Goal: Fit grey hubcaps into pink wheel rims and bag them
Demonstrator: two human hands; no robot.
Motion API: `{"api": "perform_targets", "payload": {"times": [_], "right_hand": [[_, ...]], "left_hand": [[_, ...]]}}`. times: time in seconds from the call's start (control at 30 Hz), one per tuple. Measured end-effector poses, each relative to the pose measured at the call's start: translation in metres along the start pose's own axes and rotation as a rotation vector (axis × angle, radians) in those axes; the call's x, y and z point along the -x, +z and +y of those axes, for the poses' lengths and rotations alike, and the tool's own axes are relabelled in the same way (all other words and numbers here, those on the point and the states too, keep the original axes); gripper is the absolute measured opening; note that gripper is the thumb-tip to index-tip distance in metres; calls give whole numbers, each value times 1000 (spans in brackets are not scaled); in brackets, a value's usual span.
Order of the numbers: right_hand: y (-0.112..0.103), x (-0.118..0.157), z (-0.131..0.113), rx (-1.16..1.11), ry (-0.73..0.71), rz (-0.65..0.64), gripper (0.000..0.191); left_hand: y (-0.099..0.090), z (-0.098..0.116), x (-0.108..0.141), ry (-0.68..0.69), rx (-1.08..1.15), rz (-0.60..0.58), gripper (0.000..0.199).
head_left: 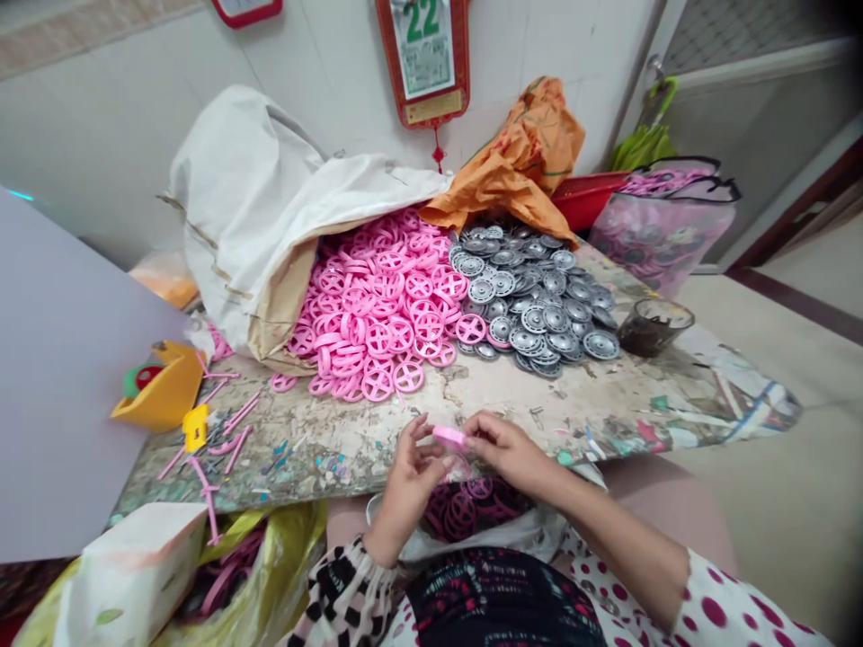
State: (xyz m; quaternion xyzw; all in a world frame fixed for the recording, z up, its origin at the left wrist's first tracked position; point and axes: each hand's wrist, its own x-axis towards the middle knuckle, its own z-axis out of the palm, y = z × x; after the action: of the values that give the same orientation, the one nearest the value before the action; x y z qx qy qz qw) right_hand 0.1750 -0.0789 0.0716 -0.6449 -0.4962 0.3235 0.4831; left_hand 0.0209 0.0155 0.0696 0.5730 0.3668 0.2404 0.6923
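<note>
Near the front edge of the worn table, my right hand (pixel 502 447) pinches a pink plastic wheel (pixel 449 437). My left hand (pixel 416 463) is curved around the wheel's left side, thumb and fingers close to it; something pink and blurred shows below the wheel between the hands. Beyond them lies a large heap of pink wheels (pixel 384 310) with cross spokes, spilling from a white sack (pixel 235 198). Right beside it is a pile of grey discs (pixel 546 310), partly under an orange sack (pixel 522 162).
A bag of pink rings (pixel 472 508) sits below the table edge at my lap. Pink sticks and a yellow container (pixel 168 391) are at the left, a dark glass (pixel 655 328) at the right. Another filled bag (pixel 664 225) stands beyond the table.
</note>
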Motion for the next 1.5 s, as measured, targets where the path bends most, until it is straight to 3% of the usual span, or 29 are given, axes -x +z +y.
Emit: {"api": "perform_targets", "payload": {"times": [0.07, 0.1, 0.2, 0.3, 0.37, 0.43, 0.57, 0.83, 0.93, 1.1, 1.2, 1.33, 1.4, 1.5], "right_hand": [[-1, 7, 0, -191, 93, -102, 24], [-7, 8, 4, -193, 117, -78, 26], [-47, -3, 27, 135, 98, 272, 26], [-101, -20, 52, 615, 175, 662, 35], [-127, -28, 62, 824, 280, 757, 43], [-138, -34, 66, 933, 369, 724, 45], [-123, -41, 67, 987, 370, 629, 42], [-78, -40, 63, 894, 85, 560, 37], [-72, -39, 62, 671, 38, 549, 36], [-53, -34, 45, 107, 57, 657, 27], [-25, -24, 27, -170, 66, 561, 30], [7, -8, 10, 37, -43, 489, 22], [11, -3, 8, 146, -75, 516, 24], [6, 0, 7, 111, -9, 467, 34]], "left_hand": [[5, 3, 1, -1, -11, -99, 39], [7, 3, 0, -26, -21, -147, 28], [12, 2, -5, -147, 13, -186, 22], [16, 2, -16, -287, 149, -95, 27], [19, 5, -24, -344, 237, -43, 27], [23, 7, -29, -363, 316, -16, 24], [31, 9, -34, -365, 455, -4, 15], [35, 5, -36, -362, 555, -23, 13], [34, 3, -38, -368, 567, -22, 15], [33, -1, -39, -365, 573, -39, 19], [35, -2, -36, -344, 558, -79, 25], [38, 0, -27, -244, 562, -147, 31], [38, 2, -22, -208, 525, -155, 31], [38, 7, -17, -185, 479, -147, 32]]}}
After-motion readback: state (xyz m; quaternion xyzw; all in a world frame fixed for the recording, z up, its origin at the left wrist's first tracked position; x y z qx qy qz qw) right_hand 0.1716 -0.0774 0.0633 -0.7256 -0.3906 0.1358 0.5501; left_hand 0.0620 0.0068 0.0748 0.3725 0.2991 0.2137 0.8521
